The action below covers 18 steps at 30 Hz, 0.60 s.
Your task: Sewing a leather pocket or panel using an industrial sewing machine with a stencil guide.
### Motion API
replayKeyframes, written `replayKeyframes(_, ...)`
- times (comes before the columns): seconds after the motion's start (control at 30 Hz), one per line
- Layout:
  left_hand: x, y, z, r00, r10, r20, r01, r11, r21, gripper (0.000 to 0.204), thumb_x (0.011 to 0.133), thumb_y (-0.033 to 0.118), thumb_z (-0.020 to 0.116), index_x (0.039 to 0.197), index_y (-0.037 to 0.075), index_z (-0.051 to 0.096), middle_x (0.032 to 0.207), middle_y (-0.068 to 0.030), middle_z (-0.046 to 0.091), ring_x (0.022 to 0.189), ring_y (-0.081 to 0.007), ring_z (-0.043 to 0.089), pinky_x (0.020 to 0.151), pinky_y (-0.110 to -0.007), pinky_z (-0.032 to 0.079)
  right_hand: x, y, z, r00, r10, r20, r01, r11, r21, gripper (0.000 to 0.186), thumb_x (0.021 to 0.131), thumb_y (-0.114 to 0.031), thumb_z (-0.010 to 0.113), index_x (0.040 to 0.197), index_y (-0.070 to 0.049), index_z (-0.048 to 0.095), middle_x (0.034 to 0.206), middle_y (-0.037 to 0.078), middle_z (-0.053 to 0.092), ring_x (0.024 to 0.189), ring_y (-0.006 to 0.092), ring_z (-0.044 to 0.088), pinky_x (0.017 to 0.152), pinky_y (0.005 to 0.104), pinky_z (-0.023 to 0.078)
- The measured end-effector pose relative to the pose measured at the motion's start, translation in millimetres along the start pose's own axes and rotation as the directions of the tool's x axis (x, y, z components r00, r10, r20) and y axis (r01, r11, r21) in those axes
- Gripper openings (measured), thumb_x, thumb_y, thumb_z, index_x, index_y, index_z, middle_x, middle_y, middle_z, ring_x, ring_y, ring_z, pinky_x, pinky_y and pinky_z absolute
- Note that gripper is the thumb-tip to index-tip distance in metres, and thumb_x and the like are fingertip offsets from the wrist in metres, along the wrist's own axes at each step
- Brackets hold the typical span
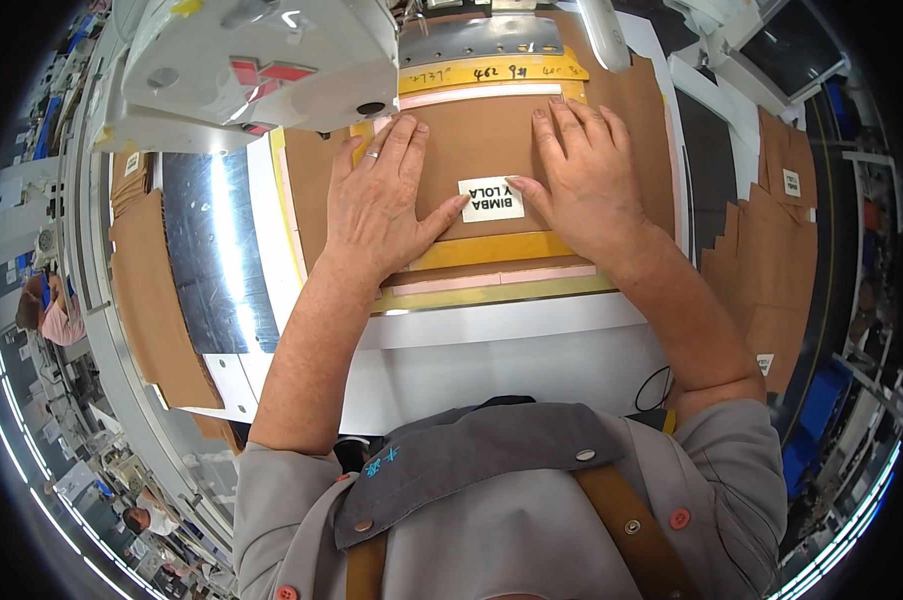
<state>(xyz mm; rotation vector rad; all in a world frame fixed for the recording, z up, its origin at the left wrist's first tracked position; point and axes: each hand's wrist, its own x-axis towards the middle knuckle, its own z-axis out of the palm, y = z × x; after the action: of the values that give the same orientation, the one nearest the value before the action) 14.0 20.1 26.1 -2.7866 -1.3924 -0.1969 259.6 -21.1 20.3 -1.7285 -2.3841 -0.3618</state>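
Brown fabric (476, 150) lies in a yellow-edged template (491, 250) on the machine bed in front of me. A white rectangular label (491, 212) with dark lettering sits on the fabric between my hands. My left hand (379, 200), a ring on one finger, rests flat on the fabric, its thumb reaching the label's left edge. On the other side my right hand (593, 175) also lies flat with fingers spread, and its thumb tip touches the label's upper right corner. Neither hand grips anything.
A white machine head (241, 70) overhangs the far left of the template. Brown panels are stacked at left (161, 300), and labelled brown panels (761, 270) lie at right. A metal plate (481, 38) borders the template's far side. Other people work in the left background.
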Motion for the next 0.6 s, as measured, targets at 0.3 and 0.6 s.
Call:
replayKeyframes(0.3, -2.7, -2.4, 5.7, 0.998, 0.013, -0.067, -0.016, 0.999, -0.044, 0.073, 0.091, 0.052, 0.067, 0.141, 0.001, 0.056, 0.146, -0.0140, 0.054, 0.136, -0.0295, 0.051, 0.116, -0.049, 0.034, 0.7, 0.5, -0.7, 1.000, -0.010, 0.029, 0.011, 1.000, -0.028, 0.071, 0.088, -0.058, 0.068, 0.130, 0.000, 0.065, 0.130, 0.022, 0.064, 0.129, 0.0340, 0.052, 0.116, 0.0505, 0.034)
replayKeyframes(0.6, -2.7, -2.4, 2.9, 0.997, 0.021, -0.073, -0.024, 0.999, -0.039, 0.072, 0.091, 0.051, 0.069, 0.140, 0.000, 0.057, 0.145, -0.0154, 0.054, 0.135, -0.0324, 0.051, 0.113, -0.047, 0.039, 1.6, 1.0, -2.7, 1.000, -0.027, 0.015, 0.027, 0.999, -0.019, 0.063, 0.089, -0.058, 0.067, 0.133, -0.013, 0.067, 0.131, 0.021, 0.065, 0.129, 0.0348, 0.053, 0.116, 0.0528, 0.033)
